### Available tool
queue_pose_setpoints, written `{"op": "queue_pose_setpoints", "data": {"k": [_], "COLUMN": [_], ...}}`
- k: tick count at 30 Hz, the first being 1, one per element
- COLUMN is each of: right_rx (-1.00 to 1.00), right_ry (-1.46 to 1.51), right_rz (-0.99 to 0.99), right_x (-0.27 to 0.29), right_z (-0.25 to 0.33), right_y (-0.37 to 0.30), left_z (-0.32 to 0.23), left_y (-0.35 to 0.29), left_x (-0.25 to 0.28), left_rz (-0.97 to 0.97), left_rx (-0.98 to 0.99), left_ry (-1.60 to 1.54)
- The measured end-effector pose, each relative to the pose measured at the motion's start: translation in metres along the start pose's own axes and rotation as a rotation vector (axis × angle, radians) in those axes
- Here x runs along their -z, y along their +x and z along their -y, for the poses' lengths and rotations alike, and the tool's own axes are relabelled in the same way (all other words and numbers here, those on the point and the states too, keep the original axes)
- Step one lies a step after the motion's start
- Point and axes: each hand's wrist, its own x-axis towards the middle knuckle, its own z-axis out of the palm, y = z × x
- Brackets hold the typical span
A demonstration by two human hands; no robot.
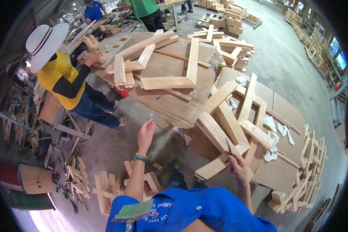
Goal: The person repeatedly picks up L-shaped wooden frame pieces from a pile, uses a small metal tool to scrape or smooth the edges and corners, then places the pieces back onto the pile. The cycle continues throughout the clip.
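My right hand (237, 166) grips a thin dark tool (228, 145), slim like a blade or pencil; its exact kind cannot be made out. It is over the near corner of an L-shaped pale wooden frame piece (212, 166). Beside it, more joined wooden pieces (230, 123) lie across one another on the cardboard-covered table (284, 170). My left hand (146, 135), with a beaded bracelet at its wrist, is raised away from the wood over the floor. Its fingers are stretched upward and look apart, with a tiny white bit near their tips.
Crumpled white scraps (272, 135) lie on the table at right. Another cardboard-topped table (174, 104) ahead bears more frame pieces. Stacked frames (299, 185) stand at right, others (108, 189) by my left. A person in yellow (63, 73) works at far left.
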Motion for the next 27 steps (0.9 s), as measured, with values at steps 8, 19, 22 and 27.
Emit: {"op": "queue_pose_setpoints", "data": {"k": [8, 19, 22, 27], "right_rx": [0.049, -0.045, -0.004, -0.080], "right_ry": [0.175, 0.099, 0.071, 0.107], "right_rz": [-0.305, -0.780, -0.845, -0.975], "right_x": [-0.013, -0.042, -0.053, -0.075], "right_z": [0.004, -0.016, -0.012, -0.020], "right_y": [0.000, -0.059, -0.072, -0.104], "left_z": [-0.036, -0.088, -0.081, -0.095], "left_y": [0.101, 0.326, 0.342, 0.349], "left_x": [-0.019, -0.170, -0.190, -0.204], "left_rz": [0.101, 0.709, 0.865, 0.985], "left_rx": [-0.273, 0.163, 0.561, 0.722], "left_ry": [0.470, 0.121, -0.232, 0.050]}}
